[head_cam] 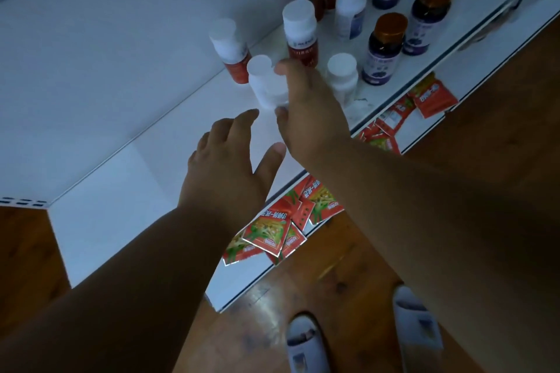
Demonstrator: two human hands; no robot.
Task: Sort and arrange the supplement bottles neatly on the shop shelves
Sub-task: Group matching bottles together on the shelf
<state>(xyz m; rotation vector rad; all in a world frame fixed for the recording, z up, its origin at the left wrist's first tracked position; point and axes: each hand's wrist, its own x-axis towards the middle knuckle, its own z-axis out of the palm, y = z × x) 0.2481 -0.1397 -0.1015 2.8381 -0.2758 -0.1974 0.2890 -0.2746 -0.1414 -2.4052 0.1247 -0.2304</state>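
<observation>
A plain white bottle (264, 84) stands near the back of the white shelf (127, 179). My right hand (309, 112) holds it from the right side, forefinger near its cap and thumb near its base. My left hand (230, 163) hovers over the bare shelf just in front of it, fingers spread and holding nothing. Behind stand red-labelled bottles with white caps (232, 53) (301, 35). Another white bottle (342, 77) stands to the right, partly hidden by my right hand. Dark bottles with copper caps (385, 50) (430, 17) stand further right.
More bottles crowd the shelf's far right end (351, 7). Red sachets (272, 227) lie scattered on the lower shelf beneath, with more of them further right (433, 97). The wooden floor and my two slippers (306, 342) are below. A white back panel (106, 39) borders the shelf.
</observation>
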